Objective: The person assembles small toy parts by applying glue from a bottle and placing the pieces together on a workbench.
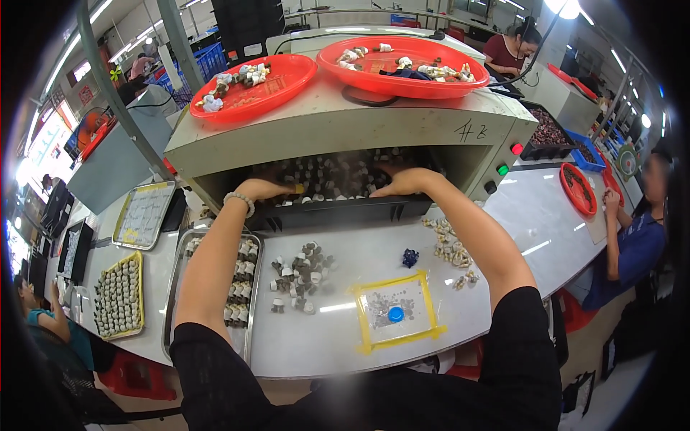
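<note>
Both my hands reach into the opening of a beige box-shaped machine, over a black crate filled with small white-and-dark parts. My left hand, a beaded bracelet at its wrist, lies at the crate's left end, its thumb stretched inward beside a small yellow piece. At the right end, my right hand has its thumb and fingers spread among the parts. Shadow hides some of the fingertips on both sides. The crate's front wall sticks out of the opening above the white table.
Two red trays of parts rest on the machine. Loose grey-white parts, a blue cap inside a yellow-taped rectangle, and a metal tray lie nearer. Co-workers sit around.
</note>
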Tool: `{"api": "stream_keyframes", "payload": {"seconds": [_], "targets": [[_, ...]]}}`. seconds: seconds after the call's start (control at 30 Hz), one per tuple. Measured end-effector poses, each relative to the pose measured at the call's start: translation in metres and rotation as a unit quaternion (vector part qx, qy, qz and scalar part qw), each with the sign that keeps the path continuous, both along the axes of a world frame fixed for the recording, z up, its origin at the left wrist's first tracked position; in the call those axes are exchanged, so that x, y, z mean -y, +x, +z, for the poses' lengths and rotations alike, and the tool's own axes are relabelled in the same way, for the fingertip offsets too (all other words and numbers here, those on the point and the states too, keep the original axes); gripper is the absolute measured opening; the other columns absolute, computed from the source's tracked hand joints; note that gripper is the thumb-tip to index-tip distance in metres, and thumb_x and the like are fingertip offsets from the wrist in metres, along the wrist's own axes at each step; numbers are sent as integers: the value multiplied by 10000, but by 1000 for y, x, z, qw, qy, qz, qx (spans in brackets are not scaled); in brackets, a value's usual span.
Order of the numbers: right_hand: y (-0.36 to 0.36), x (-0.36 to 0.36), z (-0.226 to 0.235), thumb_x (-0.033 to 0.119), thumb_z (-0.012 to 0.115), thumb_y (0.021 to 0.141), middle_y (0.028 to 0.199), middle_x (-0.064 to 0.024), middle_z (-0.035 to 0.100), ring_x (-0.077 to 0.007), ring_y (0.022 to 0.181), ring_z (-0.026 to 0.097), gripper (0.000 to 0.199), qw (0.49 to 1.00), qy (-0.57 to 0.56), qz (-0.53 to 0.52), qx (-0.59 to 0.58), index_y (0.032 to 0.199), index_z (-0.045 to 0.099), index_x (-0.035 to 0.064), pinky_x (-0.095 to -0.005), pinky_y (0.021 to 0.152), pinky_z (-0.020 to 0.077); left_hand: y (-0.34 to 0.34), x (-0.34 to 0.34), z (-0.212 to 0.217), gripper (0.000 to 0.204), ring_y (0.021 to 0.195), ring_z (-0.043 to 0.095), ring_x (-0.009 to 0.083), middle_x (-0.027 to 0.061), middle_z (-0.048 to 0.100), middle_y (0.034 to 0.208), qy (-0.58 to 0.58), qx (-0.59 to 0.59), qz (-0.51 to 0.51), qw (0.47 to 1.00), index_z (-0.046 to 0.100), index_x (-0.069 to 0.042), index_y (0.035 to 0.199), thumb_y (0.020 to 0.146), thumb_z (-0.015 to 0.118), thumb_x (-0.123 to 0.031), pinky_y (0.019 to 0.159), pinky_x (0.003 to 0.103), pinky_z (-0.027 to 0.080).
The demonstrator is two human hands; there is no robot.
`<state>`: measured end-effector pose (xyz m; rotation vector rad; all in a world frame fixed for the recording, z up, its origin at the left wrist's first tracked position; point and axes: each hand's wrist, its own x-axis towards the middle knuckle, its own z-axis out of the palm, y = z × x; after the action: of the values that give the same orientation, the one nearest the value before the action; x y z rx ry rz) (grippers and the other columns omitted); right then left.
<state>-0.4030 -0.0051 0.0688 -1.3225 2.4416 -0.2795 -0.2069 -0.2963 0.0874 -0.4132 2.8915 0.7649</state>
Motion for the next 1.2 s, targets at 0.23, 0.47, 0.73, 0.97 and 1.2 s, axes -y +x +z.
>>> {"api": "stream_keyframes", "payload": {"seconds": [0.23,0.47,0.73,0.97,1.2], "targets": [[13,11,16,619,671,661,1479,-176,288,-325,1341,325,1049,998,49,13,43,1453,242,80,-385,1076,310,-25,-70,12,925,1220,456,331,197,431,1383,30,36,-17,999,410,-46,1368,638,770,-484,969,361,402],[12,9,14,598,672,671,1477,-171,294,-302,1342,329,1017,996,75,-10,42,1444,268,77,-383,1061,338,-38,-87,11,937,1305,378,317,186,406,1407,-57,71,-18,996,389,-76,1394,624,768,-452,1066,358,318],[21,8,35,499,713,651,1361,-183,461,-312,1226,475,907,992,5,-12,127,1377,398,56,-370,997,402,-53,-94,5,884,1266,427,293,187,444,1373,-12,37,-59,998,436,-67,1354,602,800,-357,1036,337,356],[33,19,26,476,734,630,1316,-186,502,-311,1201,494,853,999,-9,7,42,1328,465,68,-358,983,411,-64,-100,-8,871,1234,456,306,191,468,1345,-97,-7,-89,991,426,-65,1356,608,801,-308,1012,345,381],[15,25,6,459,742,646,1320,-171,502,-308,1204,491,822,997,-17,18,69,1326,473,83,-365,989,409,-66,-91,0,864,1215,472,314,196,493,1315,37,37,-108,993,433,-60,1346,605,798,-310,995,350,393]]}}
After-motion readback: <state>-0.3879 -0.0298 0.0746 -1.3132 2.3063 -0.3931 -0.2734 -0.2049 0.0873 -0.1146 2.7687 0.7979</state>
